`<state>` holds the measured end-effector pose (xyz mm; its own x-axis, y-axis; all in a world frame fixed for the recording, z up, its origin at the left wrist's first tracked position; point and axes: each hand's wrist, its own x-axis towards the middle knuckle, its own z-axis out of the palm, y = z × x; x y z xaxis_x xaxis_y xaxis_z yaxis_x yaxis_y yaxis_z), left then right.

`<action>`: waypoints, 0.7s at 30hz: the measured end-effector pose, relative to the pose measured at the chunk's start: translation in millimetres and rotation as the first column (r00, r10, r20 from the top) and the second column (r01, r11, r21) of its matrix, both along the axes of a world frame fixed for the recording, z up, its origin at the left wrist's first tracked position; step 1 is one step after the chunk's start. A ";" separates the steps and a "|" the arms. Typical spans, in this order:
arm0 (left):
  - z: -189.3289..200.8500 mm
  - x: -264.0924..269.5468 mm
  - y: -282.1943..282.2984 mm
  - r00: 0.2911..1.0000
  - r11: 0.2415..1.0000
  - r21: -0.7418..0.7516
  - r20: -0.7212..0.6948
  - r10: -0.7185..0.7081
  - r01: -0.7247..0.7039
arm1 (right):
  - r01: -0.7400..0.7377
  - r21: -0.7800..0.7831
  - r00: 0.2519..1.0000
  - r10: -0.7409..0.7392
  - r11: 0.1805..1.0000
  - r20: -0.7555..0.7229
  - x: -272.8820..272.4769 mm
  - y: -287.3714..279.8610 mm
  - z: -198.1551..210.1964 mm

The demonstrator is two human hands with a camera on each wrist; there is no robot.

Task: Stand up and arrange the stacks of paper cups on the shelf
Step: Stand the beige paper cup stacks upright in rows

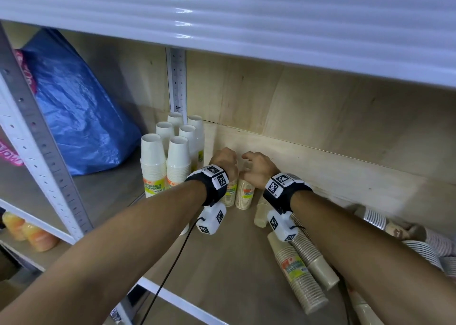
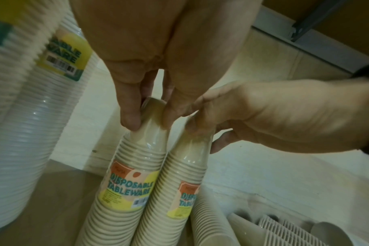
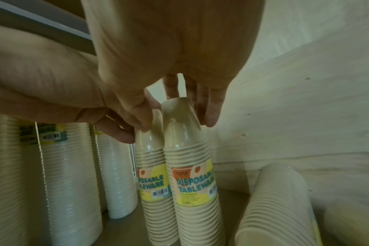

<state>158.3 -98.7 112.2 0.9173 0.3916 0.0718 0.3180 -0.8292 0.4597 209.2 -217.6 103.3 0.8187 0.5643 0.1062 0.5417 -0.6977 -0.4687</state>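
Note:
Two upright beige cup stacks stand side by side near the plywood back wall, each wrapped and labelled "Disposable Tableware". My left hand (image 1: pixel 224 158) (image 2: pixel 150 121) pinches the top of the left beige stack (image 1: pixel 229 197) (image 2: pixel 133 183) (image 3: pixel 152 183) between thumb and fingers. My right hand (image 1: pixel 256 166) (image 3: pixel 177 123) curls its fingers round the top of the right beige stack (image 1: pixel 244 194) (image 2: pixel 183 183) (image 3: pixel 194 183). The two hands touch each other. Several beige stacks (image 1: pixel 303 275) (image 3: pixel 280 208) lie on their sides on the shelf board (image 1: pixel 222 263) to the right.
Several upright white cup stacks (image 1: pixel 172 156) stand in a group just left of my hands. A blue bag (image 1: pixel 79 107) fills the left bay behind a perforated metal post (image 1: pixel 37 137). Striped cup stacks (image 1: pixel 375 218) lie at far right. The upper shelf (image 1: pixel 246 16) hangs overhead.

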 end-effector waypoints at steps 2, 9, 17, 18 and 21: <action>-1.0 0.1 0.2 1.000 0.999 -0.030 0.004 0.011 -0.010 | -0.035 -0.034 0.999 0.036 0.999 0.028 0.4 -1.2 -0.2; -2.4 -2.4 -0.8 1.000 0.996 -0.089 0.018 0.014 -0.012 | -0.006 -0.064 0.993 0.013 0.998 0.118 -0.2 -0.6 0.7; -1.6 -6.1 -2.2 1.000 0.991 -0.134 0.009 0.012 -0.011 | -0.013 -0.105 0.989 0.028 0.994 0.146 -1.0 -1.4 0.1; -1.1 -6.2 -2.4 1.000 0.991 -0.134 0.010 0.010 -0.009 | -0.011 -0.095 0.990 0.024 0.995 0.139 -0.3 -1.7 0.5; -0.2 -7.1 -3.0 1.000 0.991 -0.131 0.022 0.001 0.002 | -0.013 -0.072 0.994 0.021 0.997 0.109 0.3 -2.5 2.3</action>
